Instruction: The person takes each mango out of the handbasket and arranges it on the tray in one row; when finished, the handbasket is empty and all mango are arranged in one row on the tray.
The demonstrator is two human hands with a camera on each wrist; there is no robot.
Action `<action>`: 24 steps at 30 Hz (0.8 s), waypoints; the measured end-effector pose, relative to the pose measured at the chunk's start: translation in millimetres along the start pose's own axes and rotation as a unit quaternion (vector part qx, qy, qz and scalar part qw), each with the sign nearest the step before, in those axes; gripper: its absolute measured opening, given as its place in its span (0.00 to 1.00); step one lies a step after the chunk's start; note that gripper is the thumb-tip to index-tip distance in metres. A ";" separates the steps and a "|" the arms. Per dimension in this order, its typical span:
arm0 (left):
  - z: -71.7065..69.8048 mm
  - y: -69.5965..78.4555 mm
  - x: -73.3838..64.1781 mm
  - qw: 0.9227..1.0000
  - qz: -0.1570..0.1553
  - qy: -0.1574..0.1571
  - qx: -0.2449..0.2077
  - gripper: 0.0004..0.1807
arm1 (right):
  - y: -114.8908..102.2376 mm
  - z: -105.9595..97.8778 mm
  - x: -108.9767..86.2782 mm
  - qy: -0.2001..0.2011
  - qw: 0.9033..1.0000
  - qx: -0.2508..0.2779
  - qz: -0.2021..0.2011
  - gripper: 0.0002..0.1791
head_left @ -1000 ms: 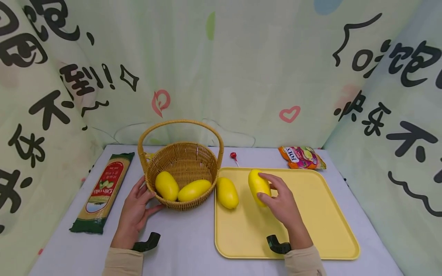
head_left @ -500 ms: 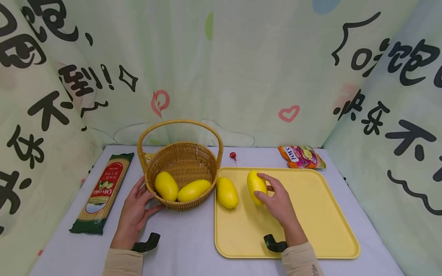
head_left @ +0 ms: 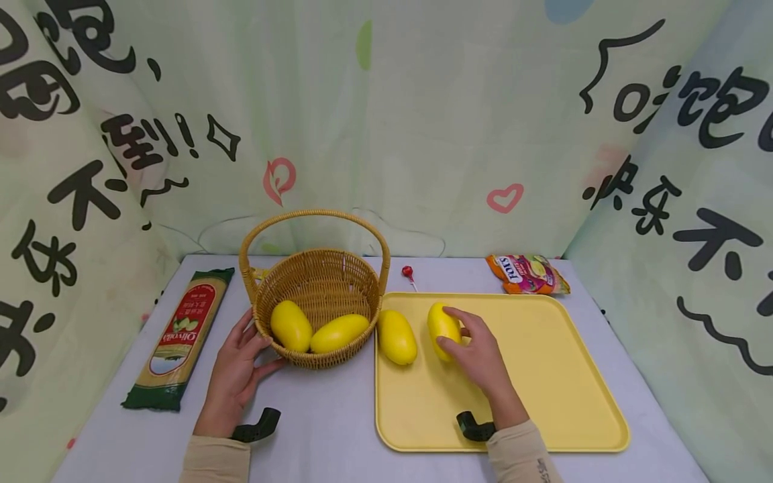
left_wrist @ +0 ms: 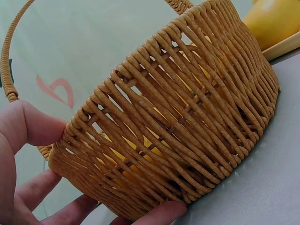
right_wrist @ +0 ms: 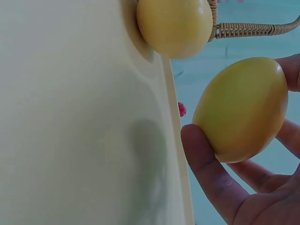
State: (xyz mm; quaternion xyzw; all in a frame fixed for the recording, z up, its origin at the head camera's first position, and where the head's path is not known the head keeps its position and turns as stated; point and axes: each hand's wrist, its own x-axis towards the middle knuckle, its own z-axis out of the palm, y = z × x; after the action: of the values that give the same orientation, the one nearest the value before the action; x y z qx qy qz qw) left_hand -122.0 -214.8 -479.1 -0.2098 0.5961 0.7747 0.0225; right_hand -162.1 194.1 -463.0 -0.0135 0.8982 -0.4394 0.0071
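right hand (head_left: 480,355) pinching a yellow fruit (head_left: 442,327) above the tray (head_left: 561,396), second fruit (head_left: 396,337) resting to that hand's left, left hand (head_left: 238,371) gripping the wicker basket (head_left: 329,278) just to its right, two more fruits (head_left: 291,326) inside

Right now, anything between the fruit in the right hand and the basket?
Yes: a loose yellow fruit lies on the tray between the held fruit and the basket. One end of the handle also rises on that side.
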 end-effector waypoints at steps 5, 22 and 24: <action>0.2 0.0 -0.1 1.000 0.000 0.000 -0.002 0.42 | 4.0 3.2 1.5 -0.002 1.000 -0.012 -0.010 0.34; -0.3 0.1 -0.4 1.000 -0.001 -0.003 -0.001 0.42 | 8.2 17.6 5.9 0.001 0.998 -0.047 -0.028 0.33; -0.4 0.3 -0.3 1.000 -0.001 -0.004 -0.001 0.42 | 7.5 18.0 5.7 0.000 0.998 -0.052 -0.031 0.33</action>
State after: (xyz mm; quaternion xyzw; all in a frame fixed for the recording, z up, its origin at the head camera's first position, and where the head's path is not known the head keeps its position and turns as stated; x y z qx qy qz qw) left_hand -121.7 -215.2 -478.8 -0.2075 0.5946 0.7764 0.0252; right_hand -167.5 184.4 -480.0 -0.0412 0.9188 -0.3925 -0.0073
